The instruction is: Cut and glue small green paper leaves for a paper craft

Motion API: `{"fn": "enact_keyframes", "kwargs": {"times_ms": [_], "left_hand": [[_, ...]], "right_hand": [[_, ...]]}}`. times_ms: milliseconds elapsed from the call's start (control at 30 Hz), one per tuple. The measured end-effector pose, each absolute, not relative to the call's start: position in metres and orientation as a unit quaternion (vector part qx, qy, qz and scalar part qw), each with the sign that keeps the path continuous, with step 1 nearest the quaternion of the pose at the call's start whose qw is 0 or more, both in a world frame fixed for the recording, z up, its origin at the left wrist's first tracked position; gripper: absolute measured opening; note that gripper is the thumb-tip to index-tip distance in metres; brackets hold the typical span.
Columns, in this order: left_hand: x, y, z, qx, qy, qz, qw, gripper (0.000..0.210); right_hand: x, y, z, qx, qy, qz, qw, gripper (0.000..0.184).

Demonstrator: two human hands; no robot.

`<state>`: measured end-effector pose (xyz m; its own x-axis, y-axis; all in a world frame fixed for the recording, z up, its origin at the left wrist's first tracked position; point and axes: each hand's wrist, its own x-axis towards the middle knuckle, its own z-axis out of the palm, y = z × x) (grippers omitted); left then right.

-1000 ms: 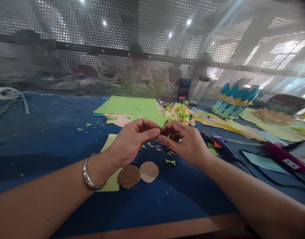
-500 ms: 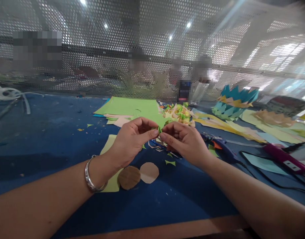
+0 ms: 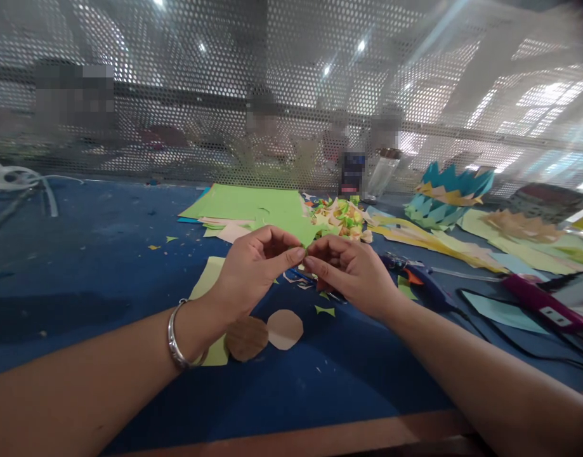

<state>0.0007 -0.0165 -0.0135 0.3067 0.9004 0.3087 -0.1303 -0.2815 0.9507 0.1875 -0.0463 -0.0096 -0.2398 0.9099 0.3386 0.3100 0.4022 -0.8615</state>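
Note:
My left hand (image 3: 255,270) and my right hand (image 3: 355,270) meet over the middle of the table, thumbs and forefingers pinched. Between their tips is a small piece of green paper (image 3: 304,247), mostly hidden by the fingers. Below the hands lie a round brown cardboard disc (image 3: 247,338) and a pale pink paper disc (image 3: 285,330), side by side. A light yellow-green sheet (image 3: 210,279) is partly covered by my left hand and wrist. Under my right hand a blue-handled tool, partly hidden, lies among paper scraps.
Behind the hands are stacked green sheets (image 3: 253,203) and a heap of small curled paper pieces (image 3: 346,219). On the right sit a blue glue gun (image 3: 436,289), a magenta power strip (image 3: 548,308) with black cables, and zigzag-edged paper rings (image 3: 450,193). A perforated metal screen (image 3: 177,95) rises behind.
The fingertips have closed further over the green paper, so less of it shows. Both hands stay in nearly the same place.

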Motion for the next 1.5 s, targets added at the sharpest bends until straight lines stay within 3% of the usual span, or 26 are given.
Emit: {"fn": "enact_keyframes", "kwargs": {"times_ms": [867,1000,1267,1500], "left_hand": [[-0.002,-0.029,-0.011,0.769,0.302,0.445,0.345,0.017],[-0.004,-0.030,-0.008,0.752,0.295,0.458,0.371,0.023],[-0.010,-0.017,0.000,0.668,0.304,0.438,0.519,0.018],[-0.013,-0.013,-0.001,0.676,0.289,0.425,0.528,0.026]], "right_hand": [[0.187,-0.047,-0.011,-0.487,-0.751,0.166,0.414,0.008],[0.186,-0.048,-0.010,-0.483,-0.751,0.157,0.423,0.006],[0.189,-0.048,-0.011,-0.473,-0.729,0.219,0.444,0.005],[0.190,-0.046,-0.014,-0.466,-0.720,0.247,0.451,0.008]]}}
